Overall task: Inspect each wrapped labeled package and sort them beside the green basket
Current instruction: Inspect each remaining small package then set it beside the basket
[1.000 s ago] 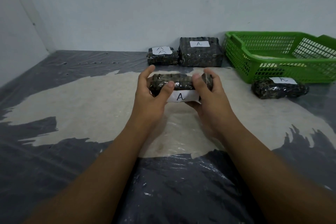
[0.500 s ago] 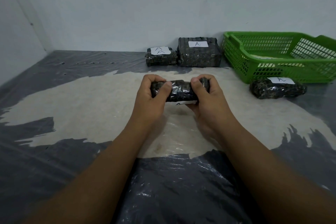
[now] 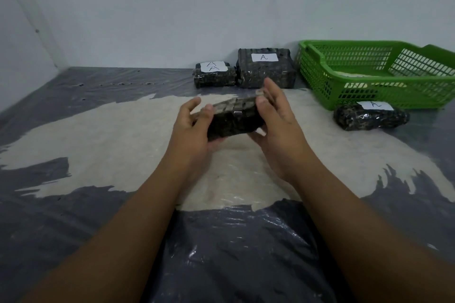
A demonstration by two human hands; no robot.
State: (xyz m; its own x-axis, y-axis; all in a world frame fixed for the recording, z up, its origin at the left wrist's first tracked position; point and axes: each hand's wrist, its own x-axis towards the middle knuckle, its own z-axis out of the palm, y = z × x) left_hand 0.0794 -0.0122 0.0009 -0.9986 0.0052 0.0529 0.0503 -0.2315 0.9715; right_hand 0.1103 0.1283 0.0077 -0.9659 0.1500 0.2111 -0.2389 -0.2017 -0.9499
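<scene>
back wall (image 3: 172, 7): plain pale grey, matte | left wall (image 3: 14, 56): same paint, small dark mark near the corner where both meet | plastic sheet (image 3: 234, 253): dark grey, wrinkled, spread underfoot up to both walls, glossy glints | pale patch (image 3: 110, 135): large, beige, ragged-edged, mid-sheet | light: soft, even, faint shadows
</scene>
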